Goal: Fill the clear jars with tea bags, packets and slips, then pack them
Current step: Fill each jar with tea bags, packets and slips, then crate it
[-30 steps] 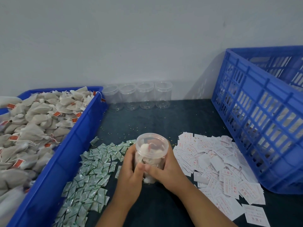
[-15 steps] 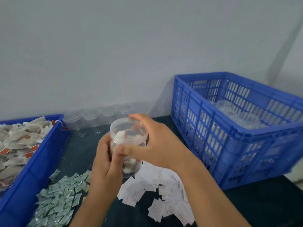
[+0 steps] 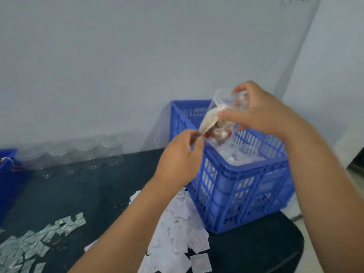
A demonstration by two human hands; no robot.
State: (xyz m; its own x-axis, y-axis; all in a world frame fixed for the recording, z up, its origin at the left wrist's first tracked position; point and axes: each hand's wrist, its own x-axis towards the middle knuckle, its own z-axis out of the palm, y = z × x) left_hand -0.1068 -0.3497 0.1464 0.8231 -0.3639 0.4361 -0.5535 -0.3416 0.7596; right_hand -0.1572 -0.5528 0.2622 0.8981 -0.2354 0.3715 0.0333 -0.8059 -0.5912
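Pale wall backs a dark counter [image 3: 98,194]. The right hand [image 3: 262,115] grasps the filled clear jar [image 3: 214,123] at its lid end, fingers [image 3: 230,115] curled round it, holding it tilted above the blue crate [image 3: 246,190]. The left hand [image 3: 177,160] has its fingertips bunched at the jar's lower end; whether they pinch anything is too blurred to tell. About four empty jars [image 3: 78,154] line the wall. Green packets [image 3: 29,245] and white slips [image 3: 177,239] lie in two heaps; the slips' red print is unreadable.
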